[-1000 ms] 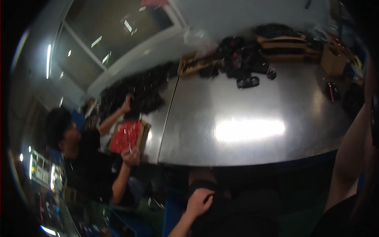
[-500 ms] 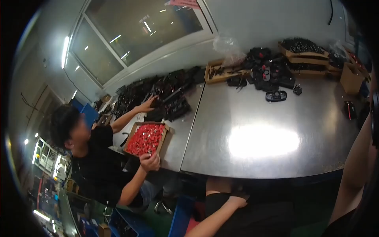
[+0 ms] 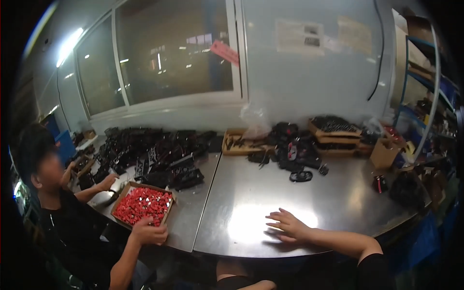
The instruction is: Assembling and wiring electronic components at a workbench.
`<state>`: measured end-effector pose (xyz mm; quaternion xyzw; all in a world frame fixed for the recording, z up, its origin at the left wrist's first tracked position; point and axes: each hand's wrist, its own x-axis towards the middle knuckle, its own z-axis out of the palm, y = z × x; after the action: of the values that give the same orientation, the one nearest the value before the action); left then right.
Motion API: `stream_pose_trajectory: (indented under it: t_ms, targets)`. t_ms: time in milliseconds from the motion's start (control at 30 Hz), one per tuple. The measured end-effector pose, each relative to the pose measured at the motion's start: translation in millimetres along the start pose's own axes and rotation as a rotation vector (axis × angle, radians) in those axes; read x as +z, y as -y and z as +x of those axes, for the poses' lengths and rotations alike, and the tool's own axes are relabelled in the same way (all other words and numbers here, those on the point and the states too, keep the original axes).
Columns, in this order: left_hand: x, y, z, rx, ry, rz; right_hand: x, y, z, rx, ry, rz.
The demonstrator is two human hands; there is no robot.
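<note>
A black oval plastic part [image 3: 301, 177] is lying on the steel table [image 3: 348, 198], just before a pile of black parts [image 3: 296, 157]. Nearer the edge, the worker's right hand [image 3: 289, 227] is holding its empty fingers spread over the metal (whether touching, I can't tell). The left hand [image 3: 263, 285] is barely showing, its grip unreadable. Leftward, a co-worker's hand [image 3: 149, 233] is grasping a cardboard tray [image 3: 170, 209] of red pieces [image 3: 142, 200].

short black sleeve [image 3: 374, 273] at near right, stopping by the elbow [image 3: 369, 246], bare forearm [image 3: 336, 238], bare right hand [image 3: 289, 227], black cloth [image 3: 234, 282] by a bare knee [image 3: 232, 268]
</note>
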<state>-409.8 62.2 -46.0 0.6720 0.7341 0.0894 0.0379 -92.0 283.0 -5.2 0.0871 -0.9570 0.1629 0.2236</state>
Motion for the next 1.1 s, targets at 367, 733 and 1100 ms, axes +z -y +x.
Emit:
stream_pose_trajectory:
  t_ms: [367,733,1100]
  targets:
    - [-159.6,279.4,149.3,0.402,-0.031,1.037,-0.9,1.2,47.4,0.151,0.333,0.191]
    - [-171.6,302.0,377.0,0.393,-0.415,0.566,-11.3,10.4,40.5,0.162,0.278,0.217]
    - [48.8,-38.2,187.0,0.382,-0.225,-0.016,-9.7,-1.9,42.7,0.055,0.217,0.517]
